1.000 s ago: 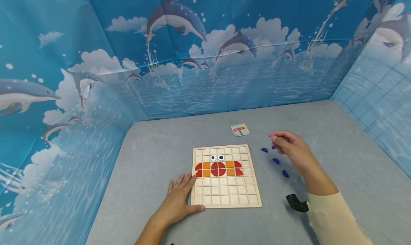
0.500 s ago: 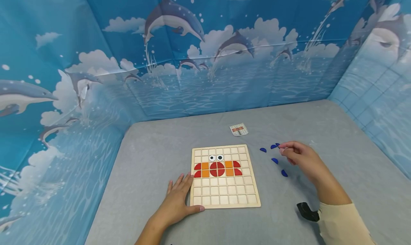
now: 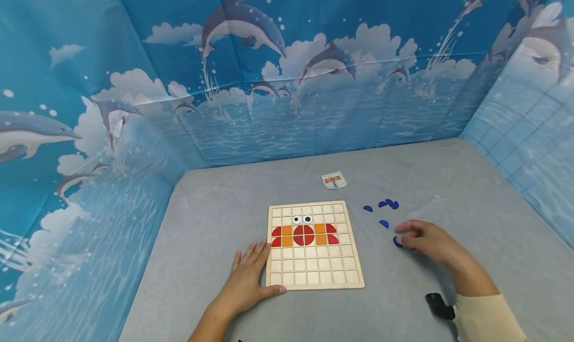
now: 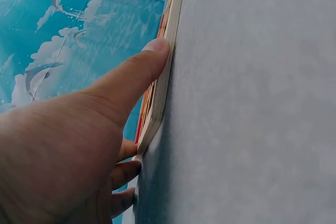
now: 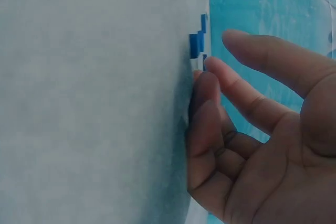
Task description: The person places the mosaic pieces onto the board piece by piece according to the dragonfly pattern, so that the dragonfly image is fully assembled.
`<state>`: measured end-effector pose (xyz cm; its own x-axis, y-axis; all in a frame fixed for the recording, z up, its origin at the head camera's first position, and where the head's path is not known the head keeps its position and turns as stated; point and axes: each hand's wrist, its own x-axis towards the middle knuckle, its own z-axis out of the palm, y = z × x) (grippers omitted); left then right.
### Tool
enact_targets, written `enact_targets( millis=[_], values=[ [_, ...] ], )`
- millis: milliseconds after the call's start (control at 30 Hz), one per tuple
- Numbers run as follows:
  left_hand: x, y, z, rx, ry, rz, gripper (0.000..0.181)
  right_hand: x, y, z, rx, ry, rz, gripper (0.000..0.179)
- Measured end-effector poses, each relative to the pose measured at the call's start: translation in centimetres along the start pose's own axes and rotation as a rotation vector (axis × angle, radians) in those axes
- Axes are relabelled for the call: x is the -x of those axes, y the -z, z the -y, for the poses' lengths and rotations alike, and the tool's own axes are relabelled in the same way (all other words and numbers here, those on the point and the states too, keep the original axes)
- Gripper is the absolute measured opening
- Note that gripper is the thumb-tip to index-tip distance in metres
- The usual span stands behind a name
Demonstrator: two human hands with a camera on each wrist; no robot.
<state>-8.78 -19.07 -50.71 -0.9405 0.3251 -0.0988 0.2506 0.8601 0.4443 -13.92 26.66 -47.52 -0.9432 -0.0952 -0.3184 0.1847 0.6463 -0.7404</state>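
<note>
My left hand (image 3: 246, 282) rests at the near left corner of a square wooden grid board (image 3: 314, 277). Its fingers lie along the left edge, and the thumb (image 4: 156, 45) touches the near edge. Red and orange tiles and two eye tiles (image 3: 302, 219) form a figure on the board. To the right of the board, my right hand (image 3: 430, 241) is low over the grey surface, thumb and index finger apart. The thumb tip is right at a blue half-round piece (image 3: 396, 241), partly covered by it. Another blue half-round piece (image 3: 384, 224) lies just beyond the fingers.
Several more blue half-round pieces lie farther back, one (image 3: 367, 208) nearest the board and a group (image 3: 389, 203) to its right. A small picture card (image 3: 334, 180) lies behind the board. A curtain (image 3: 287, 107) printed with dolphins stands along the back and sides.
My right hand has left a blue piece in the back group and moved toward me, to the nearest blue piece. My left hand and the board have stayed in place.
</note>
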Motion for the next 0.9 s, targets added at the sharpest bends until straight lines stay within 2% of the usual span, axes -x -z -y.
enact_targets(
  millis=[600, 900],
  values=[
    [0.19, -0.32, 0.08, -0.052, -0.016, -0.034, 0.113, -0.07, -0.79, -0.73, 0.081, 0.050, -0.028, 0.026],
    [0.10, -0.47, 0.07, -0.056, -0.021, -0.026, 0.110, -0.19, -1.02, -0.57, 0.074, 0.022, -0.056, 0.021]
  ],
)
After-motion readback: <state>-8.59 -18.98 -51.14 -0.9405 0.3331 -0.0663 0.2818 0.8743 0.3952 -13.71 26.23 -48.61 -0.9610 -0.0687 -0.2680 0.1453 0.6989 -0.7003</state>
